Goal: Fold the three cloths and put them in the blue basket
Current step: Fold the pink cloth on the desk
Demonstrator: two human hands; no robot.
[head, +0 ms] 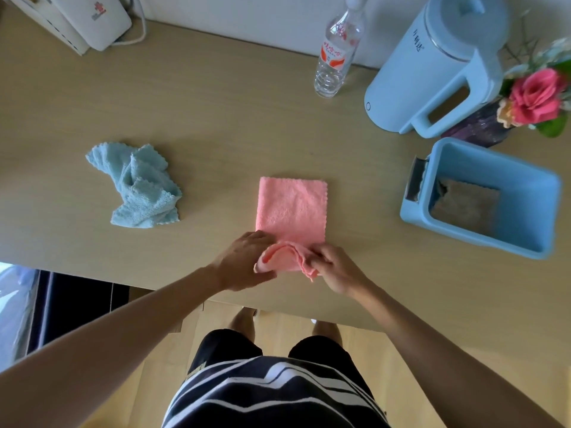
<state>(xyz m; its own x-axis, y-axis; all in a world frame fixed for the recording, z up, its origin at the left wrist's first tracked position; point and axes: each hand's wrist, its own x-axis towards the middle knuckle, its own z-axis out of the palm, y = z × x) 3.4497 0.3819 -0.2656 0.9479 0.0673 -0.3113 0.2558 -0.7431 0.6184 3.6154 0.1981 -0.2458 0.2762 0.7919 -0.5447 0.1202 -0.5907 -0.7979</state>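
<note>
A pink cloth lies flat as a narrow rectangle in the middle of the table, its near end lifted and curled. My left hand grips the left corner of that near end. My right hand pinches the right corner. A light blue cloth lies crumpled on the table to the left, apart from both hands. The blue basket stands at the right and holds a folded brown cloth on its floor.
A light blue kettle and a clear water bottle stand at the back. Pink flowers sit behind the basket. A white device is at the back left. The table's near edge runs just below my hands.
</note>
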